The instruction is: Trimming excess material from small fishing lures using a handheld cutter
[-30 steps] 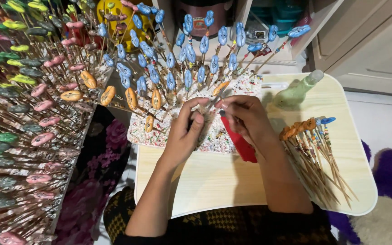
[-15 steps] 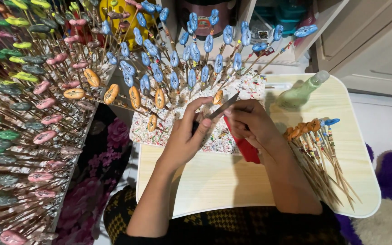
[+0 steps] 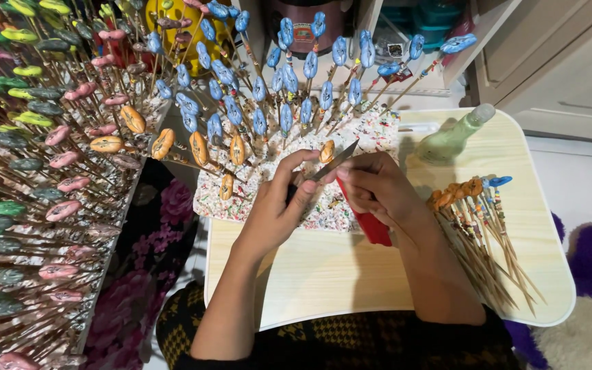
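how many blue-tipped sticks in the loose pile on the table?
1. The blue-tipped stick lies at the top right edge of the loose pile on the table, beside the orange-tipped sticks. More could be hidden underneath.

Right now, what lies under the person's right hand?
A red object on the pale tray table shows beneath the right hand; its upper part is covered, so its kind is unclear.

Shiny metal blade (image 3: 335, 161), smooth pale wood-grain tray (image 3: 351, 274), wooden skewers (image 3: 488, 253)

both forearms extended forward; left hand (image 3: 279, 205) and right hand (image 3: 375, 183) fingers curled, fingertips meeting.
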